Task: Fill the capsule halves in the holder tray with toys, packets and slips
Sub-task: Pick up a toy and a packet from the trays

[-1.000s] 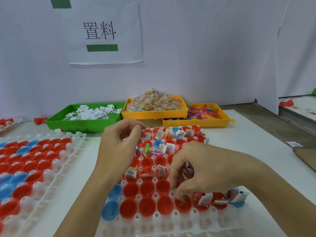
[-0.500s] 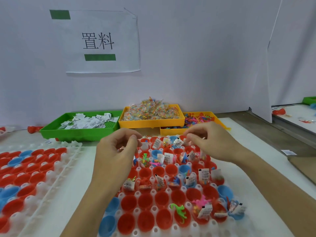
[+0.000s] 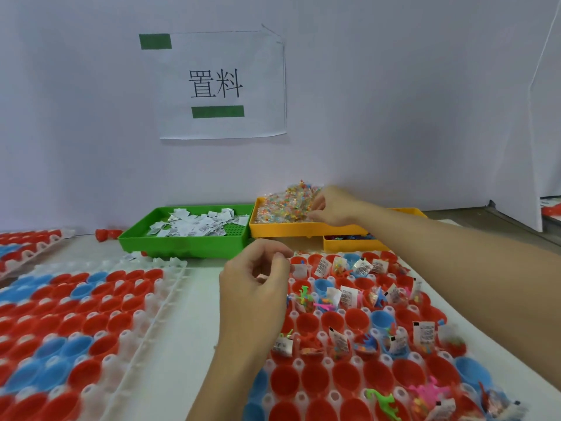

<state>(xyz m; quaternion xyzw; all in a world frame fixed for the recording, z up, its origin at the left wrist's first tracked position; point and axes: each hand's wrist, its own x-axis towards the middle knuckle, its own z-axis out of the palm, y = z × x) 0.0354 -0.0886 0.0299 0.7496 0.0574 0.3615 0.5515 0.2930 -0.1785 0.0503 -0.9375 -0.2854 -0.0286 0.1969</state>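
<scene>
The white holder tray (image 3: 299,364) lies in front of me with red and blue capsule halves (image 3: 346,378). Its far rows hold toys, packets and slips; near ones are mostly empty, apart from a green toy (image 3: 382,402). My right hand (image 3: 332,208) reaches into the yellow tray (image 3: 288,232) and its fingers curl on the clear packets (image 3: 283,205). My left hand (image 3: 255,279) hovers at the holder tray's far left corner, thumb against curled fingertips, pinching what looks like small pale slips.
A green tray (image 3: 182,247) of white slips stands left of the packets. A second yellow tray (image 3: 349,247) of coloured toys is partly hidden by my right arm. Another capsule holder (image 3: 170,294) lies at the left. A paper sign (image 3: 221,86) hangs on the wall.
My right hand left a green toy in a near capsule, rose and moved back to the packet tray. The view tilted up. My left hand stayed where it was.
</scene>
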